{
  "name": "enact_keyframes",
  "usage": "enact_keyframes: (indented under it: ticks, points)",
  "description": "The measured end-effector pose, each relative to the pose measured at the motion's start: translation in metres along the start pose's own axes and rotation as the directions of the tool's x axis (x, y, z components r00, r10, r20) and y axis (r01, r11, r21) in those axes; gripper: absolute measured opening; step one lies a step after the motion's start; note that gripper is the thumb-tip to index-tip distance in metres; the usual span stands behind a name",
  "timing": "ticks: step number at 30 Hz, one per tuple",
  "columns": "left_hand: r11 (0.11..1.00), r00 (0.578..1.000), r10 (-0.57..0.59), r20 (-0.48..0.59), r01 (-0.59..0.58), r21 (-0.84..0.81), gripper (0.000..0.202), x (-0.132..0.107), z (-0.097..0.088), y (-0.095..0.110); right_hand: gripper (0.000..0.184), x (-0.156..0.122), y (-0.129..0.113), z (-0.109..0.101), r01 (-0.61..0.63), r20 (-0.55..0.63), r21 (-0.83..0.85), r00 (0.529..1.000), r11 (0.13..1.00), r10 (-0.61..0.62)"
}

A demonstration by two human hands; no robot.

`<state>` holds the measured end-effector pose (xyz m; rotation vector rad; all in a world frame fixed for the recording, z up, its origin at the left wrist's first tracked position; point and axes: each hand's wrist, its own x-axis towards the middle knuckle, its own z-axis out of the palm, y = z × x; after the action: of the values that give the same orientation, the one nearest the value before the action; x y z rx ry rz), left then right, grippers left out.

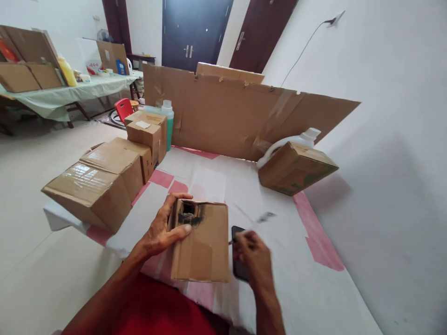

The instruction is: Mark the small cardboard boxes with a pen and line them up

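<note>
My left hand (163, 229) is closed round the left side of a small cardboard box (206, 246), with the thumb on the face turned to me and a finger along the top edge. Near that face's upper left corner is a dark hole (189, 208) with black smears around it. To the right of the box, my right hand (254, 258) is pinched on a thin, stick-like thing (230, 242) whose tip points at the box. Blur and the fingers hide most of it. Partly under this hand, a dark phone (240, 270) lies on the table.
Cardboard boxes (101, 181) and a bottle of green liquid (169, 125) line the left. A cardboard panel (223, 116) stands at the back. To the right, a tilted carton (296, 170) leans by a white jug (309, 136) near the wall. The white cloth (279, 274) has a dark smudge.
</note>
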<state>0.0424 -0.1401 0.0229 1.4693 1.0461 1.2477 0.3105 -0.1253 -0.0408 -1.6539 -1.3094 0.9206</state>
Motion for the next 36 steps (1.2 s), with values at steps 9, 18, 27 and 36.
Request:
enact_keyframes:
  ticks: [9,18,27,36]
  points:
    - [0.984,0.994,0.085,0.066,-0.094,0.151,0.058,-0.004,0.013,0.010,0.007,-0.053,-0.104,0.006,0.359,-0.109,0.614,0.921,0.703,-0.375]
    - [0.964,0.979,0.175,0.108,-0.192,0.181,0.059,-0.004,0.018,0.013,0.008,-0.057,-0.091,0.019,0.425,-0.182,0.542,0.902,0.725,-0.393]
    - [0.946,0.970,0.218,0.107,-0.237,0.221,0.056,-0.004,0.022,0.015,0.006,-0.056,-0.095,0.024,0.462,-0.256,0.503,0.887,0.731,-0.384]
    - [0.961,0.979,0.180,0.093,-0.196,0.195,0.056,-0.010,0.014,0.007,0.020,-0.024,-0.082,-0.008,0.418,-0.479,0.403,0.854,0.814,-0.202]
